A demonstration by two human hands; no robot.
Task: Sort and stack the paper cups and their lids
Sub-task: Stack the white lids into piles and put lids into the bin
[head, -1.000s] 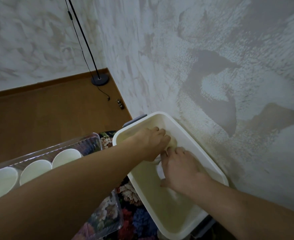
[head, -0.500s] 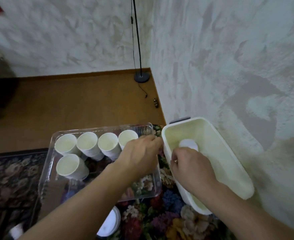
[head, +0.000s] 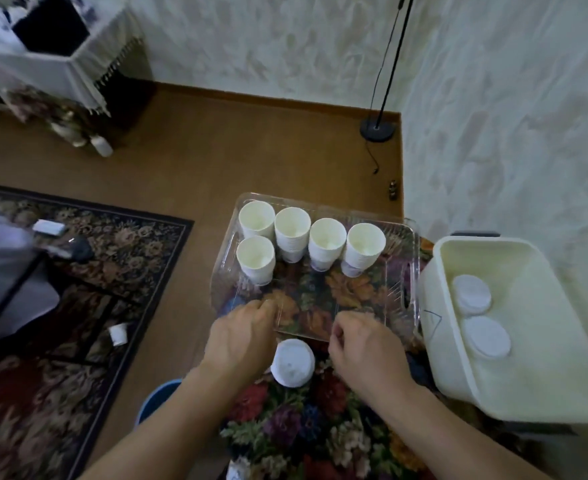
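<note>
Several stacks of white paper cups (head: 292, 233) stand upright at the far side of a clear plastic tray (head: 403, 306). To its right a white bin (head: 528, 386) holds two stacks of white lids (head: 472, 294). One more white lid (head: 292, 362) lies on the floral cloth just in front of the tray. My left hand (head: 240, 341) is left of that lid, its curled fingers at the tray's near left corner; the fingertips are hidden. My right hand (head: 365, 351) is right of the lid, loosely curled, with nothing visible in it.
A blue tub (head: 157, 396) shows at the table's left edge. A small white cup (head: 117, 334) lies on the patterned rug. A lamp stand's base (head: 377, 128) sits in the floor's corner. The wall runs close behind the bin.
Both hands came out of the white bin and moved left and toward me, to either side of the loose lid. My view swung left and down onto the tray.
</note>
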